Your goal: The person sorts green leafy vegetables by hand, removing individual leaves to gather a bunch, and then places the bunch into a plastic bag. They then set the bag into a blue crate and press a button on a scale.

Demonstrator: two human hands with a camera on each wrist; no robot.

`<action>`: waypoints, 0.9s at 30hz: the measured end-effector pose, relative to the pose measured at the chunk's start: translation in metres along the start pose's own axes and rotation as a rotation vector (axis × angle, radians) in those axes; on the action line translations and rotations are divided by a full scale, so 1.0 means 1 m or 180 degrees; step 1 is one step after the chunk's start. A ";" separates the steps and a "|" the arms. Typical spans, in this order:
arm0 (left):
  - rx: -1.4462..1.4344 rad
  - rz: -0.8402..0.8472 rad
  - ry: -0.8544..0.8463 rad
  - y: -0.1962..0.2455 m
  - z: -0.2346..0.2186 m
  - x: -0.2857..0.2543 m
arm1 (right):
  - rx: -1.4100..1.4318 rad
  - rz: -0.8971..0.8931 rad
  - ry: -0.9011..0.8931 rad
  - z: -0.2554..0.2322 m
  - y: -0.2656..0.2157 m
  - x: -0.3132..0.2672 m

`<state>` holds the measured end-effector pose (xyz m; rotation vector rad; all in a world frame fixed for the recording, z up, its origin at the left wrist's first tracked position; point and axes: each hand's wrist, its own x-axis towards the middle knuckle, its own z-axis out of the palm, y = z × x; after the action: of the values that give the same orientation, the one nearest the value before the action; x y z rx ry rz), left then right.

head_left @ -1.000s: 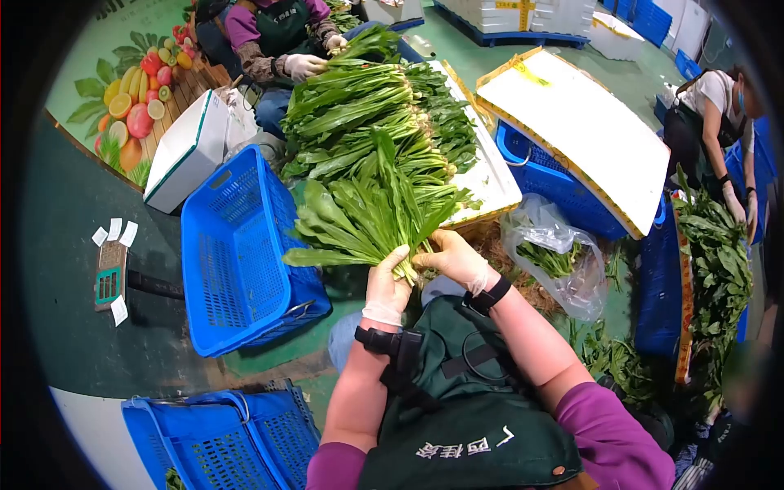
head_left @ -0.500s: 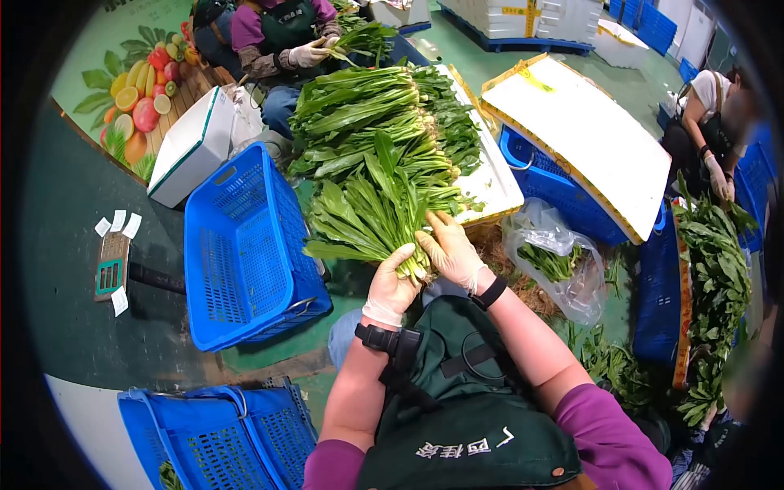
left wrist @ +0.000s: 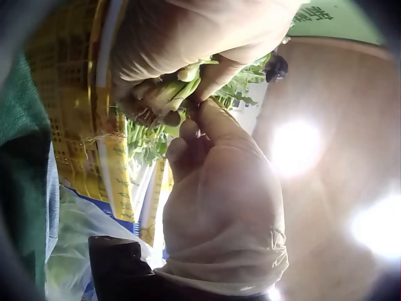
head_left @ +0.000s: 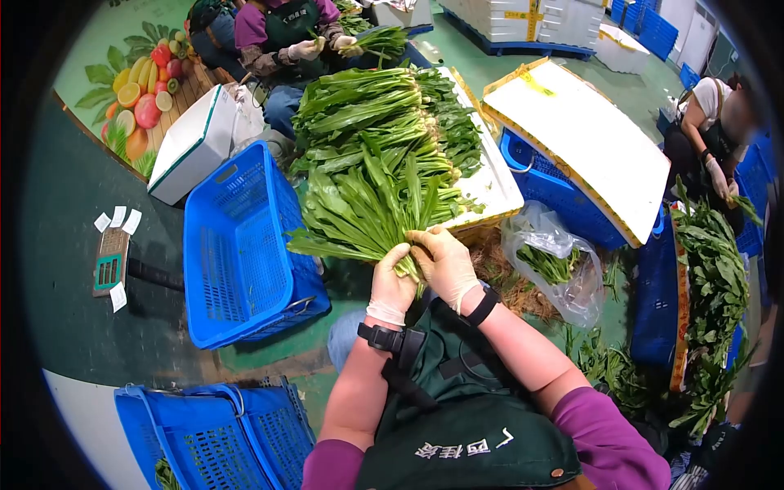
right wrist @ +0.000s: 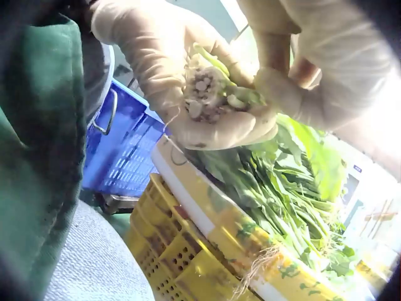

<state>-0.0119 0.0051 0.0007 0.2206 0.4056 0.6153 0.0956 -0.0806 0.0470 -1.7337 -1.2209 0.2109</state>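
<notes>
Both gloved hands hold one bunch of long leafy greens (head_left: 367,211) by its stem ends, in front of my green apron. My left hand (head_left: 392,282) grips the stems from below and the left. My right hand (head_left: 443,260) wraps over them from the right. The leaves fan up and to the left. In the right wrist view the cut stem ends (right wrist: 203,88) sit in the curled fingers of my left hand (right wrist: 188,125), while my right hand (right wrist: 301,69) pinches them from above. In the left wrist view my left hand (left wrist: 219,200) meets the stems (left wrist: 169,94) under my right hand (left wrist: 188,37).
A big pile of greens (head_left: 384,114) lies on a white foam box (head_left: 494,184) ahead. A blue crate (head_left: 241,245) stands to the left, another (head_left: 220,437) at the bottom. Right: foam lid (head_left: 580,131), plastic bag (head_left: 555,261), more greens (head_left: 719,278). Two other people work nearby.
The bunch has swung more upright and nearer the apron. My right hand has slid from the side of the stems to wrap over them. My left hand keeps its grip.
</notes>
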 end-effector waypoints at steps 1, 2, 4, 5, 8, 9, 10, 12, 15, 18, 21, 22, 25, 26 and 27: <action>0.0121 0.0108 0.0120 -0.001 0.003 -0.001 | 0.0128 -0.0027 0.0046 -0.002 -0.005 -0.001; 0.0127 0.0107 0.0114 -0.002 0.006 -0.003 | 0.0252 -0.0057 0.0095 -0.003 -0.008 -0.003; 0.0255 0.0074 0.0091 -0.002 0.017 -0.009 | 0.0213 -0.0156 0.0216 -0.003 -0.005 -0.005; 0.0215 0.0037 0.0118 -0.002 0.012 -0.007 | 0.0199 -0.0169 0.0293 -0.003 -0.003 -0.007; 0.0490 0.0425 0.0268 -0.008 -0.006 0.002 | -0.0163 -0.0279 0.0438 -0.005 -0.011 -0.013; 0.0616 0.0530 0.0413 -0.009 -0.002 -0.001 | -0.0510 -0.0377 0.0515 -0.005 -0.013 -0.014; 0.0615 0.0533 0.0407 -0.010 0.002 -0.002 | -0.0513 -0.0382 0.0518 -0.003 -0.011 -0.016; 0.0773 0.1003 0.0814 -0.013 0.009 -0.004 | -0.0586 -0.0781 0.0628 0.005 -0.005 -0.018; 0.0840 0.1014 0.0960 -0.010 0.000 -0.003 | -0.0387 -0.0959 0.0412 0.010 -0.005 -0.025; 0.0884 0.0844 0.0886 -0.006 -0.012 0.001 | -0.0249 -0.1061 0.0198 0.010 -0.001 -0.032; 0.0321 0.0716 0.0674 -0.003 -0.017 0.002 | 0.1203 -0.0721 0.0020 0.010 0.015 -0.028; 0.0320 0.0721 0.0677 -0.001 -0.016 0.001 | 0.1679 -0.0272 -0.0170 0.006 0.018 -0.027; 0.0165 0.0437 0.0653 0.001 -0.004 -0.005 | 0.1807 0.0307 -0.0191 -0.002 0.016 -0.020; 0.0163 0.0426 0.0654 0.000 -0.002 -0.002 | 0.1358 0.0284 -0.0221 -0.005 0.013 -0.018; 0.0214 0.0460 0.0558 0.000 -0.003 -0.001 | 0.0909 0.0264 -0.0259 -0.007 0.009 -0.015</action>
<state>-0.0137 0.0048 -0.0023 0.2628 0.5837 0.7667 0.0984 -0.0975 0.0382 -1.5390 -1.1176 0.4858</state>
